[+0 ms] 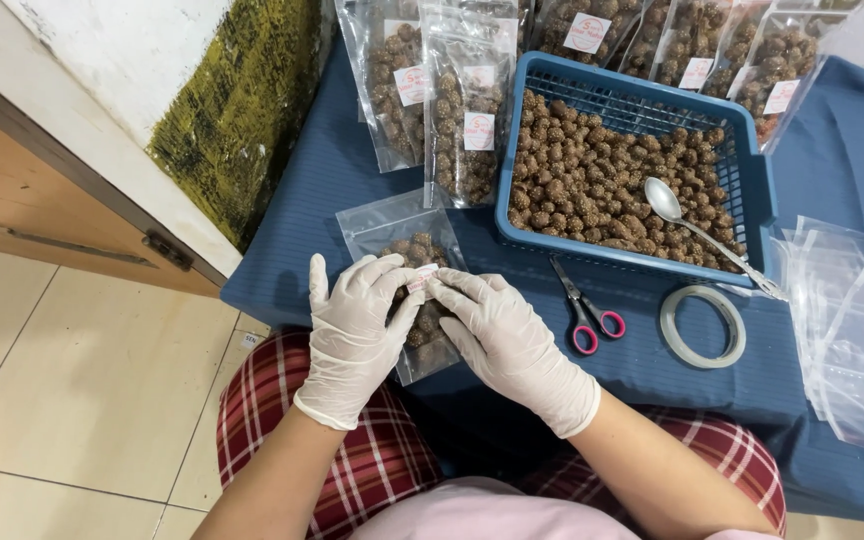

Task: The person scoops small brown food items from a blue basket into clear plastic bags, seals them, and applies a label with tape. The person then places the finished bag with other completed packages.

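Observation:
A clear plastic pouch (392, 222) filled with brown sesame-coated balls lies flat on the blue cloth at the table's near edge. My left hand (354, 335) and my right hand (507, 335), both in white gloves, rest on the pouch. Their fingertips meet at a small white-and-pink sticker label (422, 278) on the pouch's front, pressing on it. Most of the pouch's lower half is hidden under my hands.
A blue basket (757, 195) of the same brown balls holds a metal spoon (664, 200). Pink-handled scissors (584, 312) and a tape roll (702, 325) lie beside it. Filled labelled pouches (467, 110) stand behind; empty clear bags (852, 330) pile at right. A wall corner (152, 120) is left.

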